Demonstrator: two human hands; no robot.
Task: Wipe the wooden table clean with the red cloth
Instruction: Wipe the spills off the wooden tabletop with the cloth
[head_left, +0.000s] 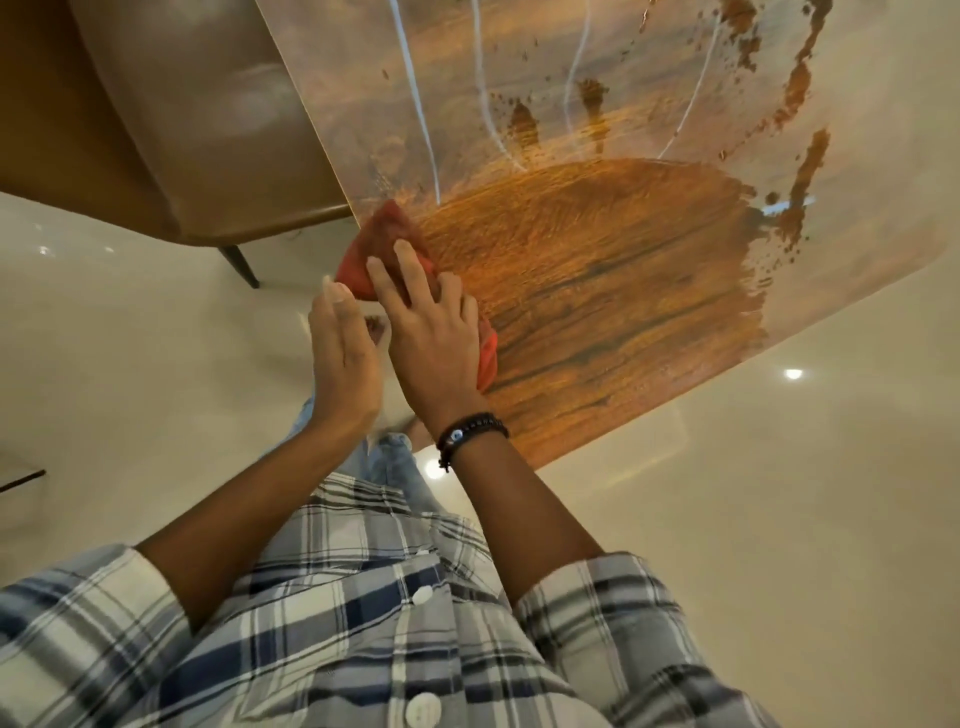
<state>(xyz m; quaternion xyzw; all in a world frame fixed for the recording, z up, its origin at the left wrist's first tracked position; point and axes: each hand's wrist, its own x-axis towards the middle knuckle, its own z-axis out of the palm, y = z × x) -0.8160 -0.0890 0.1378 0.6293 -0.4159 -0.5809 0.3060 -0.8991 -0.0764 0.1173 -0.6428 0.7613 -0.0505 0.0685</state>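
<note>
The wooden table (597, 291) fills the upper right, with a wiped orange-brown patch in the middle and brown crumbs and smears around it toward the far side. The red cloth (371, 249) lies bunched at the table's left edge, partly hanging over it. My right hand (431, 332), wearing a dark beaded bracelet, presses flat on the cloth with fingers spread. My left hand (340, 353) is cupped just off the table edge, below the cloth, palm turned toward it, fingers apart and holding nothing I can see.
A tan upholstered chair (171, 135) with a dark leg stands close against the table's left side. Glossy cream floor (779, 519) surrounds the table. My checked shirt and jeans fill the lower frame.
</note>
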